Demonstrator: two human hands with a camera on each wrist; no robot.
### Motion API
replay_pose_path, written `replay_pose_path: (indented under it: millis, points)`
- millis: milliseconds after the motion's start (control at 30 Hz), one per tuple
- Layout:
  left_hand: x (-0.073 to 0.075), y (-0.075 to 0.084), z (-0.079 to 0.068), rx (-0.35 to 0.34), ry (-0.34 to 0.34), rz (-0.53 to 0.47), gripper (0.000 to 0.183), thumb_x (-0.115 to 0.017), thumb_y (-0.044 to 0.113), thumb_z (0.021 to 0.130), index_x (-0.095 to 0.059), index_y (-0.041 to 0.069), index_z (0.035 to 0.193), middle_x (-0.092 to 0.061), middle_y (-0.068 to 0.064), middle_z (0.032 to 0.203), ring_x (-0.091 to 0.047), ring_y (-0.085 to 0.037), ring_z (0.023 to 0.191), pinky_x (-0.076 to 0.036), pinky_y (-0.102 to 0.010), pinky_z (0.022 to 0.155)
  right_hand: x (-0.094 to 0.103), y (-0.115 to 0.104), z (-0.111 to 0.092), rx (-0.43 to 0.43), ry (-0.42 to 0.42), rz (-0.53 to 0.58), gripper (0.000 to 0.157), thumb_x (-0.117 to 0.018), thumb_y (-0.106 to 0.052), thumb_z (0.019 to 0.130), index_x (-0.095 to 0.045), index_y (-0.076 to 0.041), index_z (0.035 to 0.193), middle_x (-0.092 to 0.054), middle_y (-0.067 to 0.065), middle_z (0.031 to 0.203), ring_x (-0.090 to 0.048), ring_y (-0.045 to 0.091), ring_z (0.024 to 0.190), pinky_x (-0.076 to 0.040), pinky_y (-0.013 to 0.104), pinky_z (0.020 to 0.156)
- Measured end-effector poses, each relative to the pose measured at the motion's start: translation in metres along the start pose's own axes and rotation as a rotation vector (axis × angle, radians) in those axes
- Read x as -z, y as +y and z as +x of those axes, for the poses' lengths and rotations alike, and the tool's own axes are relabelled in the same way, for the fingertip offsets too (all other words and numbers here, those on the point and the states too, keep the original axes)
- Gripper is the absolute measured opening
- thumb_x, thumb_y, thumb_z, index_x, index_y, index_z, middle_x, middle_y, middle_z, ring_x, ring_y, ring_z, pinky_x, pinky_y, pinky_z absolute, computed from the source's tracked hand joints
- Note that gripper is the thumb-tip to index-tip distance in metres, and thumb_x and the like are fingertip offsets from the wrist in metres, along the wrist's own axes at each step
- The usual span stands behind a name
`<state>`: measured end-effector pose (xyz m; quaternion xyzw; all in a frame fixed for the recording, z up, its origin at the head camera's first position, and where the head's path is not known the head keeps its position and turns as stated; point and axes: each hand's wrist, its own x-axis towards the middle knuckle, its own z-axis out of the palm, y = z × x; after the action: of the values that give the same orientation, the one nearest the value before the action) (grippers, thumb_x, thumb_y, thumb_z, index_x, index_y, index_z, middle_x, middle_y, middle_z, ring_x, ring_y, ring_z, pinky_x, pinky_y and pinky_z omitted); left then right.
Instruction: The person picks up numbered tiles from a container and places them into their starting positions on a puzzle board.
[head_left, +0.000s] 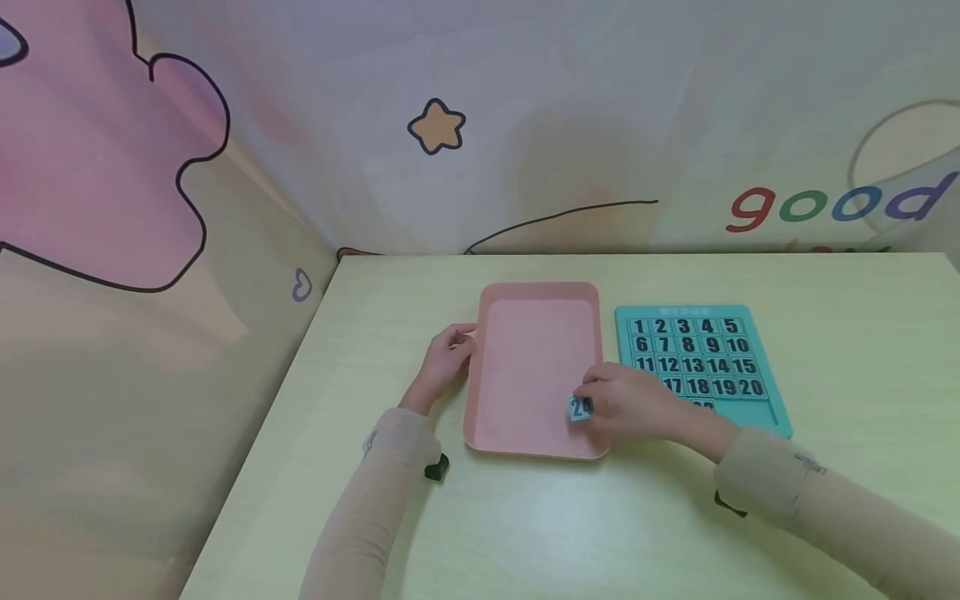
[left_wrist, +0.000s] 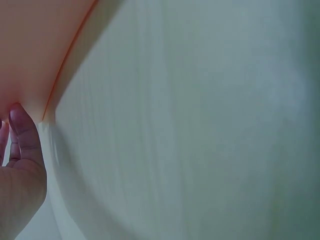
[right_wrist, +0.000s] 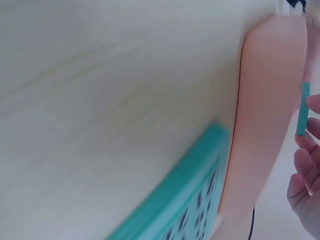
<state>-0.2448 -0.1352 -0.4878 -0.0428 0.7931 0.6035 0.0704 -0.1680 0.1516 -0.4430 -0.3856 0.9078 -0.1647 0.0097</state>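
My right hand (head_left: 630,402) pinches a small square number tile (head_left: 579,407) printed 24, tilted up over the right side of a pink tray (head_left: 540,454). In the right wrist view the tile (right_wrist: 303,109) shows its turquoise edge between thumb and fingertips. At the tray's left side, my left hand (head_left: 444,360) touches the rim; in the left wrist view its thumb (left_wrist: 25,132) lies against the pink outer wall. To the right lies a turquoise number board (head_left: 757,415) with rows of tiles from 1 up to 20. My right hand and wrist hide part of its lower left.
The pale wooden table (head_left: 570,525) meets a printed backdrop (head_left: 570,125) at its back edge and left side. A dark band piece (head_left: 437,467) shows at the left cuff, another (head_left: 730,504) under the right cuff.
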Motion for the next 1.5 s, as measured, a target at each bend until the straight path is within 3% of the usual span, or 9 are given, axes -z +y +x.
replay_pose_path:
  millis: [233,400,800,1167,1500]
  points:
    - [0.002,-0.001,0.0,0.008,0.009,0.012,0.031,-0.05,0.006,0.085,-0.054,0.006,0.116,-0.049,-0.006,0.084,-0.05,-0.012,0.06,-0.044,-0.023,0.056,0.018,0.026,-0.027,-0.001,0.114,-0.065,0.031,-0.069,-0.02,0.07,-0.067,-0.011,0.099,-0.062,0.001,0.094,-0.056,0.015,0.086,-0.049,0.031,0.071]
    - [0.002,0.0,-0.001,0.006,0.008,0.016,0.032,-0.05,0.006,0.084,-0.054,0.006,0.116,-0.049,-0.005,0.084,-0.05,-0.011,0.06,-0.045,-0.022,0.056,0.027,0.041,-0.046,-0.039,0.12,-0.088,0.031,-0.07,-0.018,0.068,-0.068,-0.011,0.098,-0.063,0.003,0.097,-0.057,0.019,0.09,-0.05,0.035,0.073]
    - [0.002,0.001,-0.002,-0.002,0.01,0.008,0.031,-0.05,0.006,0.085,-0.054,0.006,0.116,-0.048,-0.004,0.083,-0.05,-0.01,0.061,-0.045,-0.021,0.058,0.03,0.074,-0.085,-0.068,0.199,-0.126,0.028,-0.073,-0.013,0.063,-0.068,-0.009,0.09,-0.062,0.004,0.089,-0.056,0.021,0.082,-0.05,0.038,0.067]
    - [0.002,0.0,0.0,-0.017,0.0,0.001,0.032,-0.05,0.007,0.085,-0.054,0.005,0.116,-0.049,-0.004,0.083,-0.05,-0.011,0.061,-0.044,-0.022,0.058,0.028,0.09,-0.11,-0.17,0.176,-0.133,0.026,-0.071,-0.012,0.062,-0.068,-0.008,0.087,-0.061,0.003,0.085,-0.056,0.019,0.079,-0.048,0.037,0.064]
    - [0.0,-0.001,0.001,-0.011,0.006,0.001,0.032,-0.05,0.006,0.085,-0.054,0.005,0.116,-0.049,-0.004,0.082,-0.05,-0.01,0.059,-0.044,-0.021,0.057,0.026,0.096,-0.123,-0.284,0.036,-0.086,0.028,-0.069,-0.016,0.067,-0.067,-0.006,0.094,-0.061,0.01,0.093,-0.055,0.028,0.087,-0.047,0.045,0.072]
